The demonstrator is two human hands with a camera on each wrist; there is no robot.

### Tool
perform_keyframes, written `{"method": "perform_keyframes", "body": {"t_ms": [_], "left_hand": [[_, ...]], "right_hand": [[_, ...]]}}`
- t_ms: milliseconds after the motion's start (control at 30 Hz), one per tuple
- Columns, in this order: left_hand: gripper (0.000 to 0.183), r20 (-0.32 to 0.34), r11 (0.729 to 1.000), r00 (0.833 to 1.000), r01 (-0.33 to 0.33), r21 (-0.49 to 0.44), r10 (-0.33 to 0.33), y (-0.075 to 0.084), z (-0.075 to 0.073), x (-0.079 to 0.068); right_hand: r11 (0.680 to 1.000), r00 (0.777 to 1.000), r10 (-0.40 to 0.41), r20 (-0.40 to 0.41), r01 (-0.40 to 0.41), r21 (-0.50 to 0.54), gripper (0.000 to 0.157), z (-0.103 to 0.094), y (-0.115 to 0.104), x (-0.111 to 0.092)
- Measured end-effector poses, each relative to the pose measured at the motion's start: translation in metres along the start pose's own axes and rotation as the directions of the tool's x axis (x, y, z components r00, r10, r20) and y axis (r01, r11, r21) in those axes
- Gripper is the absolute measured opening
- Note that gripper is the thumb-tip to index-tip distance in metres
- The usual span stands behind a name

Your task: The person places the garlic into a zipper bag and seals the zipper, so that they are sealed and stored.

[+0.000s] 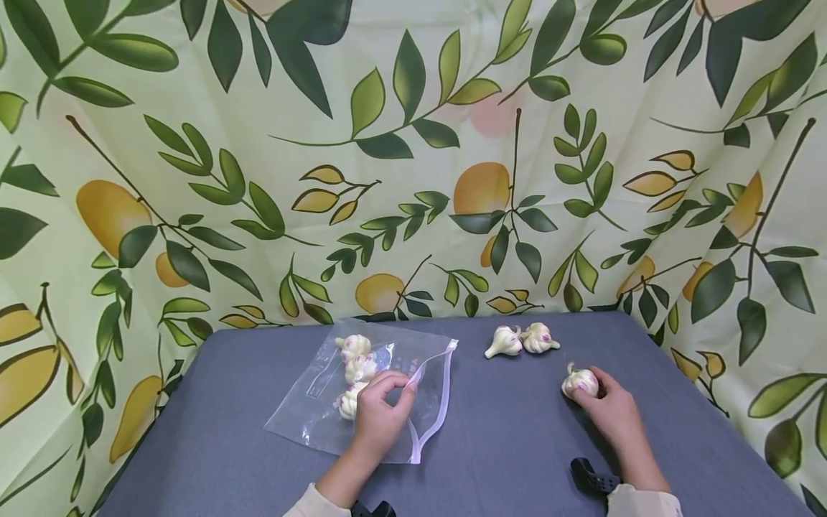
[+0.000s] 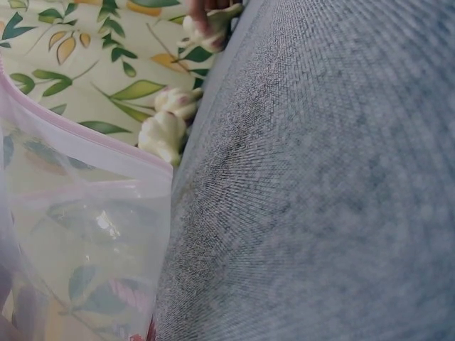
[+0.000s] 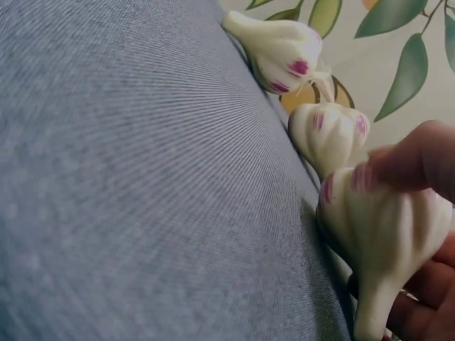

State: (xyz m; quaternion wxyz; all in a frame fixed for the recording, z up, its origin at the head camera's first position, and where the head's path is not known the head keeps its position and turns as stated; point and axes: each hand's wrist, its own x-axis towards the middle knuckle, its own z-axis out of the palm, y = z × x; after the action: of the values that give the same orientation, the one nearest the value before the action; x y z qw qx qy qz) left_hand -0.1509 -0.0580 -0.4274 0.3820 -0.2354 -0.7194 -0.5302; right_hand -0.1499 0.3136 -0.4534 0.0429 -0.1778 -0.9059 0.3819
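My left hand (image 1: 385,413) pinches the upper edge of a clear zip bag (image 1: 304,413) at its opening, which faces right. Inside the bag lie three garlic bulbs (image 1: 354,347), the lowest partly behind the hand. In the left wrist view the bag's pinkish zip strip (image 2: 85,131) stands raised off the table. On the right, my right hand (image 1: 614,409) grips a garlic bulb (image 1: 579,383) between thumb and fingers, low at the tabletop. The right wrist view shows this held bulb (image 3: 384,220) close up, its stem pointing down in the picture.
Two more garlic bulbs, one with its stem to the left (image 1: 504,342) and one beside it (image 1: 539,338), lie near the back of the grey-blue table (image 1: 504,445). A leaf-and-fruit patterned cloth (image 1: 413,179) hangs behind the table and along its sides.
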Motion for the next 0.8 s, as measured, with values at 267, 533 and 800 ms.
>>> {"method": "perform_keyframes", "body": {"t_ms": [267, 533, 800], "left_hand": [[0.019, -0.004, 1.000, 1.000, -0.002, 0.016, 0.002, -0.022, 0.006, -0.008], [0.017, 0.003, 1.000, 1.000, -0.017, 0.007, 0.017, -0.037, 0.005, -0.014], [0.017, 0.013, 1.000, 1.000, -0.012, -0.011, 0.012, -0.034, 0.005, -0.013]], "right_hand": [[0.999, 1.000, -0.015, -0.023, 0.016, 0.037, 0.088, 0.004, 0.001, -0.001], [0.988, 0.988, -0.131, -0.085, 0.138, 0.075, 0.081, 0.009, -0.021, -0.010], [0.862, 0.855, -0.506, -0.111, 0.505, -0.039, 0.065, 0.038, -0.067, -0.032]]}}
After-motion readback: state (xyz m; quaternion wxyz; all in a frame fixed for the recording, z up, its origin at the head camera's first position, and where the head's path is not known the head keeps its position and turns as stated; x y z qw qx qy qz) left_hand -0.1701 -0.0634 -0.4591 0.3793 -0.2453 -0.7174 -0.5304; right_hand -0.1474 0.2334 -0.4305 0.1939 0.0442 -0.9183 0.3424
